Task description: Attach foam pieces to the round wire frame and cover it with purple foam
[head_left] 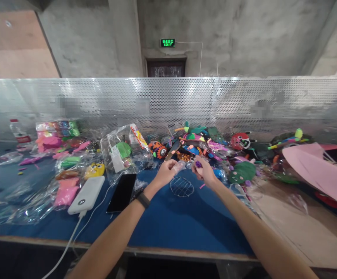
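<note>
One sign [167, 43] reads "安全出口 EXIT"; right hand [205, 173] holds purple piece [198, 164].

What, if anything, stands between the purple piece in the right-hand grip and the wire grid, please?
Nothing visible stands between the purple piece, held in the right-hand grip, and the wire grid. A thin pink strip lies right of the grid, beside that path rather than across it.

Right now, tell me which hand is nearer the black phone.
Left. The left hand is forward and right of the black phone; the right hand is farther right.
</note>
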The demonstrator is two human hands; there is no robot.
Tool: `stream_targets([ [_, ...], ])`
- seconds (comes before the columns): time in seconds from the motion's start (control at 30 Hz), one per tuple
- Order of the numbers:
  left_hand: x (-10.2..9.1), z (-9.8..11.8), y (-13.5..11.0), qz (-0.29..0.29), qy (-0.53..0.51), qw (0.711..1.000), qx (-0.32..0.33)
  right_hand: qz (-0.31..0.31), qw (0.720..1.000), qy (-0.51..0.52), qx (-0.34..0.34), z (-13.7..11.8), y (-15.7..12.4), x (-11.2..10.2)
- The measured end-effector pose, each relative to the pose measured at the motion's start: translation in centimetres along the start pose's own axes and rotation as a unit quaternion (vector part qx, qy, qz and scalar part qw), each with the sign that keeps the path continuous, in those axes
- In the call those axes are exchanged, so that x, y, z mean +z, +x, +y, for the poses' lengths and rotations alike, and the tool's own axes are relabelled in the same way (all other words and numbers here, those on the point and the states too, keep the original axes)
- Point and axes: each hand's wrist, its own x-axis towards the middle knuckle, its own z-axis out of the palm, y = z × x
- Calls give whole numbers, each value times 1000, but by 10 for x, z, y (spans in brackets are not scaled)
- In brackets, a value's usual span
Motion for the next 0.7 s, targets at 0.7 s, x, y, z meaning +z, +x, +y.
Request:
stream_targets([
  [0.7, 3, 8, -11, -33, 35, 997, 57, 74, 963, -217, -139, -6, -12, 12],
])
